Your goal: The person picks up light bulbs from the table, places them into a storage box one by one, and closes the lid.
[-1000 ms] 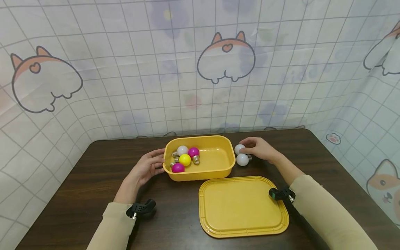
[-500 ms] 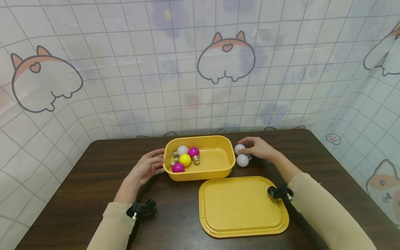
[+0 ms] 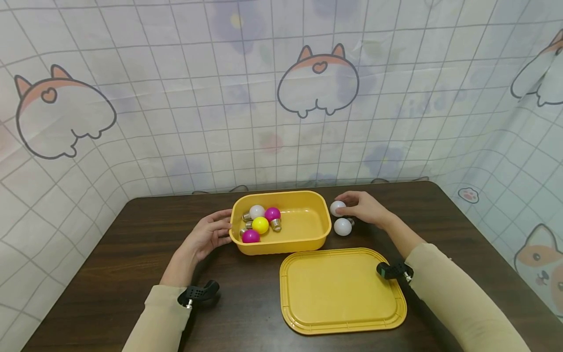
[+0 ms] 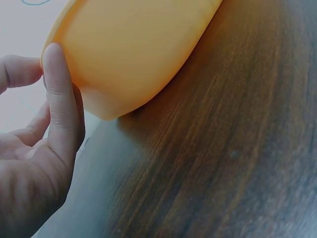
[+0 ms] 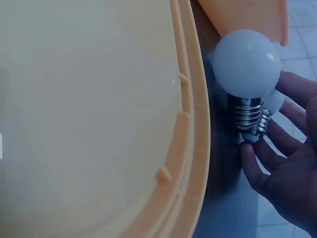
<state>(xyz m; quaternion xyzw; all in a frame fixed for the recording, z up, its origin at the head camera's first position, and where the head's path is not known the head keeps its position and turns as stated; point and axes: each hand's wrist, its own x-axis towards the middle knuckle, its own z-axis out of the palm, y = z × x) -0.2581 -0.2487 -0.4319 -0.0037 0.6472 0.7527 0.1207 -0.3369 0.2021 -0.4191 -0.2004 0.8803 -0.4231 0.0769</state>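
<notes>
A yellow plastic bin [image 3: 303,225] holds several bulbs at its left end: a white bulb [image 3: 257,211], a yellow bulb [image 3: 260,225] and two magenta ones. My left hand [image 3: 210,234] touches the bin's left end from outside; in the left wrist view one finger lies straight along the outer wall [image 4: 133,59]. Right of the bin, my right hand [image 3: 362,208] pinches the farther white light bulb [image 3: 337,209] between thumb and fingers. A second white bulb [image 3: 342,227] lies just in front of it, nearer the camera, and partly hides the pinched one in the right wrist view.
A yellow lid [image 3: 343,291] lies flat in front of the bin, under the right forearm. The dark wooden table [image 3: 246,303] ends at a patterned cloth [image 3: 246,122] behind. Each wrist wears a black strap with a camera.
The nearer white bulb has shifted slightly toward the camera, and a gap has opened between it and the bulb in my right hand. My left hand and the bin stay put.
</notes>
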